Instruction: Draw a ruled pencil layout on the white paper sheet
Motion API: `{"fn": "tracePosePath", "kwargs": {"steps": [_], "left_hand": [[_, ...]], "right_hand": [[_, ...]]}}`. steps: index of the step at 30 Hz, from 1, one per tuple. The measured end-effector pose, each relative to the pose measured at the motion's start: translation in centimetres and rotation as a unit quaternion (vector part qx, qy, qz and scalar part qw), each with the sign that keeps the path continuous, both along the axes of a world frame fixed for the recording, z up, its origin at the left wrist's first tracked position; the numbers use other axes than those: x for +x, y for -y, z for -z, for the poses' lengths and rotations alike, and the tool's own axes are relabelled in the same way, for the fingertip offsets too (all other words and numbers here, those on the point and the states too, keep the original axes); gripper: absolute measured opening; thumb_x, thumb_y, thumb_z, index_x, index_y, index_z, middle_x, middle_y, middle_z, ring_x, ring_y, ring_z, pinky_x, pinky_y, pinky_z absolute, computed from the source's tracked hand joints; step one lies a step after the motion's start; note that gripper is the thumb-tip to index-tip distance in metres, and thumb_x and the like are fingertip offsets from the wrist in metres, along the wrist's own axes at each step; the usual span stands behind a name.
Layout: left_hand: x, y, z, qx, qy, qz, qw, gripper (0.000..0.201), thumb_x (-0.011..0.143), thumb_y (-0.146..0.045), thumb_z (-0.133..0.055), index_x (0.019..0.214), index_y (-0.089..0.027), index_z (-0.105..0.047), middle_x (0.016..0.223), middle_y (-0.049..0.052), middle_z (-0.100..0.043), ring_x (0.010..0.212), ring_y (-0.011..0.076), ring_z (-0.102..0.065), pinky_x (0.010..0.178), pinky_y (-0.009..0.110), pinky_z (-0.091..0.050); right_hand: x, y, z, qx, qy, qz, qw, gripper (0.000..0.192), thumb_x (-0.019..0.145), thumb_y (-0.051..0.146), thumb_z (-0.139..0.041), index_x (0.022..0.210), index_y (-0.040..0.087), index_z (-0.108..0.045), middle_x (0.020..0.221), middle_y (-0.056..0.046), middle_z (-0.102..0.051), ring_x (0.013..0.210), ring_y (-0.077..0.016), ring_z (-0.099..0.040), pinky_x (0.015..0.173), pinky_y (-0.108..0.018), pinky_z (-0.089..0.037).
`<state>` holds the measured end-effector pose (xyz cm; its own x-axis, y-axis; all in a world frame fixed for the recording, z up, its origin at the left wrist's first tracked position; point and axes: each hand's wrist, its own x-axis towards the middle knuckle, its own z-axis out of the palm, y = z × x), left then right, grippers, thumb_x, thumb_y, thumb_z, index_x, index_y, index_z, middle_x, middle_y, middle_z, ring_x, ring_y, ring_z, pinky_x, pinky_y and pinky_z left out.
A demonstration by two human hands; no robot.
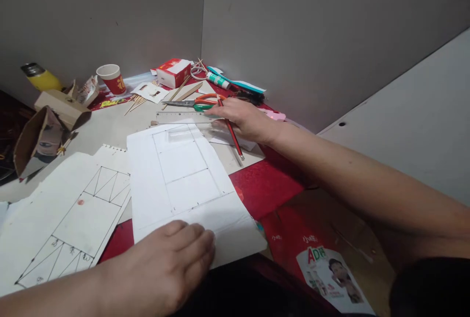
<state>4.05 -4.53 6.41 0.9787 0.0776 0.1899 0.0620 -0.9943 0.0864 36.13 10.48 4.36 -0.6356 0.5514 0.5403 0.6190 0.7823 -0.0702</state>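
In the head view, my right hand [240, 120] is closed on a clear ruler [183, 118], held just above the far edge of a white sheet of paper [147, 194]. A red pencil [234, 138] is tucked between the same fingers, slanting down to the right. On the sheet is a ruled rectangle divided by a cross line. My left hand [176, 258] rests on the near part of that sheet, fingers side by side and slightly bent, holding nothing. Left of it lies a second sheet [73, 214] with a drawing of crossed struts.
Scissors [198, 103] with orange and green handles, thin wooden sticks [136, 105], a red box [174, 73], a glue stick [218, 81] and a paper cup [112, 80] stand or lie behind. Cut cardboard [64, 106] and a yellow bottle [42, 77] are at left. Grey walls close the back.
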Motion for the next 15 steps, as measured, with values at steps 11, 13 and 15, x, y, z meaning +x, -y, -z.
{"fn": "tracePosePath", "kwargs": {"steps": [11,13,15], "left_hand": [[0.0,0.6,0.9,-0.056,-0.022,0.000,0.998,0.035,0.105,-0.022,-0.044,0.134,-0.009,-0.058,0.122,0.016,-0.071,0.103,0.0238,-0.067,0.086,0.035,-0.053],[0.4,0.0,1.0,-0.089,-0.016,-0.003,0.996,0.027,0.105,-0.024,-0.048,0.126,-0.013,-0.062,0.110,0.013,-0.074,0.093,0.0208,-0.068,0.083,0.031,-0.055],[0.9,-1.0,1.1,-0.145,-0.014,-0.001,0.989,0.020,0.104,-0.027,-0.053,0.116,-0.017,-0.066,0.099,0.008,-0.076,0.085,0.0180,-0.069,0.078,0.027,-0.056]], "right_hand": [[-1.5,0.5,-1.4,0.015,0.023,-0.048,0.998,0.034,0.106,0.035,-0.043,0.126,0.016,-0.063,0.099,-0.013,-0.066,0.091,-0.0251,-0.061,0.079,-0.040,-0.053],[-1.7,0.0,-1.5,0.015,0.025,-0.055,0.998,0.033,0.107,0.033,-0.043,0.126,0.015,-0.063,0.096,-0.013,-0.066,0.088,-0.0243,-0.061,0.077,-0.039,-0.053],[-1.9,-0.6,-1.3,0.010,0.028,-0.065,0.997,0.031,0.107,0.030,-0.042,0.126,0.016,-0.063,0.097,-0.013,-0.067,0.088,-0.0232,-0.062,0.076,-0.037,-0.053]]}}
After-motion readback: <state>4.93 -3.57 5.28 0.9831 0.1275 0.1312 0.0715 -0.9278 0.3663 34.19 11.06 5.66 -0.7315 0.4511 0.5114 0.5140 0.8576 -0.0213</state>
